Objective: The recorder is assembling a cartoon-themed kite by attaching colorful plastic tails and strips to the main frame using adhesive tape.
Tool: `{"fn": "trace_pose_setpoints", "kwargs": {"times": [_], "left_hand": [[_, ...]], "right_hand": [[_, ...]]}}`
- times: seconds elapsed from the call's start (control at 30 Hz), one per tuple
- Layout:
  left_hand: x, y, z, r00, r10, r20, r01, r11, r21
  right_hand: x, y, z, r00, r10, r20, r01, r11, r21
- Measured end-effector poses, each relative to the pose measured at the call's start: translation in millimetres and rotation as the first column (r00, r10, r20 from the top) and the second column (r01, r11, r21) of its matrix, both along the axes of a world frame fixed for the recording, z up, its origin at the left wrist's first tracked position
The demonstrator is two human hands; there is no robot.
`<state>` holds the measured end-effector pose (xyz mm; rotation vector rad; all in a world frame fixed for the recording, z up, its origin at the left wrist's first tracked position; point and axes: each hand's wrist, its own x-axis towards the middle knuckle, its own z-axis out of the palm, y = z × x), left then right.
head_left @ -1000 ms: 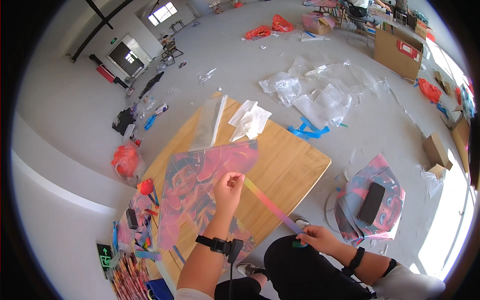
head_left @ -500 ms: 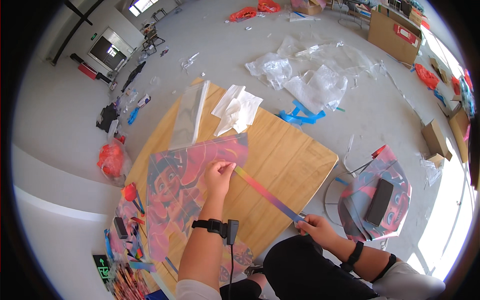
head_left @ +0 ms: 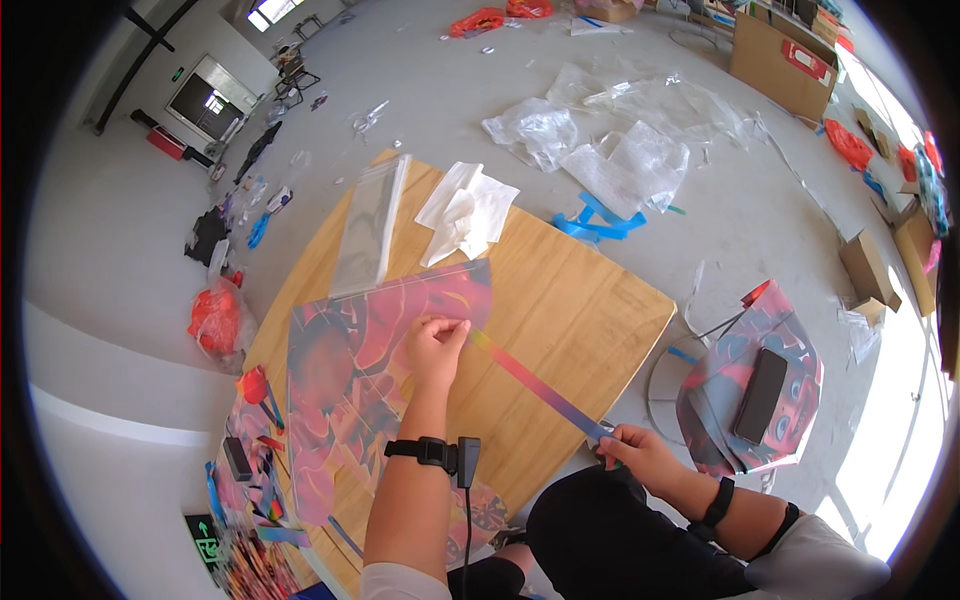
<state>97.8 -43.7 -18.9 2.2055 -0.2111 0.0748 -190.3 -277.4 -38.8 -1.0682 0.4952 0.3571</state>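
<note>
A narrow rainbow-coloured strip (head_left: 540,384) is stretched taut and slanting between my hands, above the wooden tabletop (head_left: 590,320). Its yellow end is pinched by my left hand (head_left: 436,345), over a printed cartoon sheet (head_left: 335,400) that lies on the table. Beyond the table's near right edge, by my knee, my right hand (head_left: 638,456) grips the blue-purple end. Both hands are closed on the strip. What else may be inside my right fist is hidden by the fingers.
Crumpled white tissue (head_left: 467,213) and a clear plastic sleeve pack (head_left: 370,228) lie at the table's far end. To the right, a dark phone (head_left: 761,395) rests on a stool covered with printed sheet (head_left: 705,425). Clear plastic film (head_left: 630,170), blue scraps (head_left: 600,220) and cardboard boxes (head_left: 785,65) litter the floor.
Both hands keep hold of the strip in nearly the same place. The view has shifted slightly; no object has visibly been picked up or let go.
</note>
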Motion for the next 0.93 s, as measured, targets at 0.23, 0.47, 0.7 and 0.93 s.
{"fn": "trace_pose_setpoints", "kwargs": {"times": [0.23,0.47,0.7,0.93], "left_hand": [[-0.2,-2.9,0.1,0.999,0.041,0.005,-0.041,0.999,-0.031],[-0.9,-3.5,0.6,0.999,0.030,0.030,-0.030,1.000,0.008],[-2.6,-4.2,0.4,0.999,0.016,0.035,-0.016,1.000,-0.008],[-2.9,-2.5,-6.0,0.988,-0.015,0.157,0.011,1.000,0.028]], "right_hand": [[2.0,-1.9,-2.1,1.000,0.005,-0.007,-0.005,1.000,0.002],[1.9,-1.1,-2.5,1.000,-0.022,0.011,0.022,1.000,0.002],[0.4,0.2,-4.9,1.000,-0.029,0.004,0.029,1.000,0.006],[-1.1,1.4,-4.9,0.999,-0.034,0.002,0.034,0.999,-0.001]]}}
